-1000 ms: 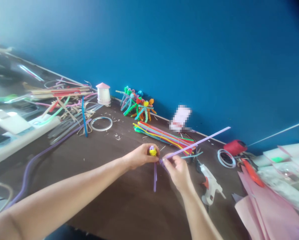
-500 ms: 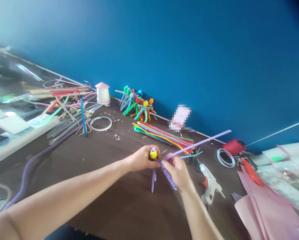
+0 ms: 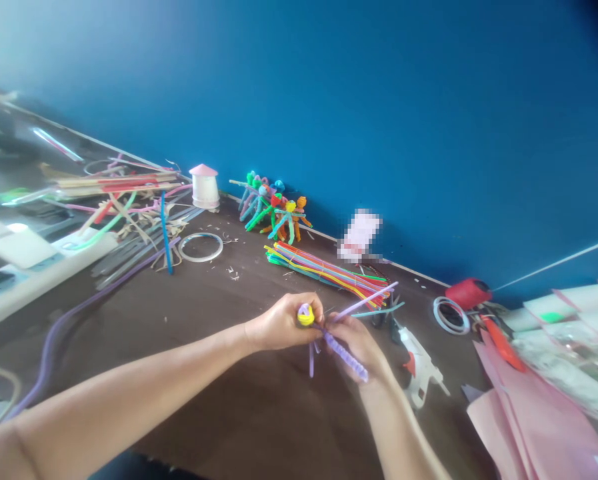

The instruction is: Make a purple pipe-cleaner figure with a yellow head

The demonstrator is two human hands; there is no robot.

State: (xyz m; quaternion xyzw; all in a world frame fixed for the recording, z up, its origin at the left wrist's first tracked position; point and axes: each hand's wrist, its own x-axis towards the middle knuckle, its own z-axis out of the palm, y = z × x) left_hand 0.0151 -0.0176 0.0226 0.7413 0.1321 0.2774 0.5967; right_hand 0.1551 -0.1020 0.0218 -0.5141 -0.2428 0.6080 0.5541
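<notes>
The left hand is curled nearly closed, with a small yellow pipe-cleaner coil pinched at its fingertips and held above the dark tabletop. A purple pipe cleaner is gripped by the right hand, thumb and fingers closed on it just beside the coil, with one end angled up and away and shorter purple ends hanging below. Firm pinching of the coil is called for, with the stem kept taut and close against it so that each turn is laid snug. A bundle of multicoloured pipe cleaners is lying near the hands, and small pipe-cleaner figures are set against the blue wall. A white hot glue gun and scissors are placed to the right, beside pink paper sheets.
</notes>
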